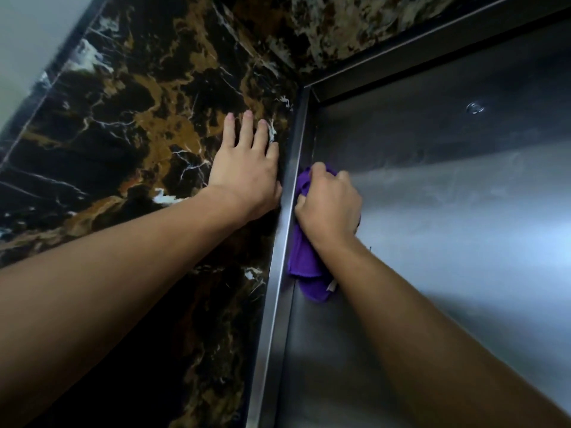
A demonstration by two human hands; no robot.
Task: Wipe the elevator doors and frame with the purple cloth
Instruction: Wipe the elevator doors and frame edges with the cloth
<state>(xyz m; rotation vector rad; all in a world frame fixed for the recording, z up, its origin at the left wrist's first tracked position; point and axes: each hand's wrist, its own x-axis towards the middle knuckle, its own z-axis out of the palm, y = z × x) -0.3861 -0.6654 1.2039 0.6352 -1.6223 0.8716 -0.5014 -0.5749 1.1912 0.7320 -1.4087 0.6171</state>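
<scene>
Purple cloth (304, 254) being gripped in right hand (329, 205), pressed near upper left corner of frame (279, 273). Left hand (245, 174) flat, fingers straight, being rested on marble wall (123, 125). Door (448, 211) judged streaky; much wiping left.

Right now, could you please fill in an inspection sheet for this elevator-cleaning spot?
Surface: brushed steel elevator door, streaky sheen, small round fitting near the top.
Job's things: crumpled purple cloth pressed where the door meets the steel door frame.
Clutter: nothing seen.
Grippers: right hand grips the cloth; left hand rests flat, fingers straight, on the wall.
Cables: nothing seen.
Surroundings: glossy black-and-gold marble wall left of and above the frame.
</scene>
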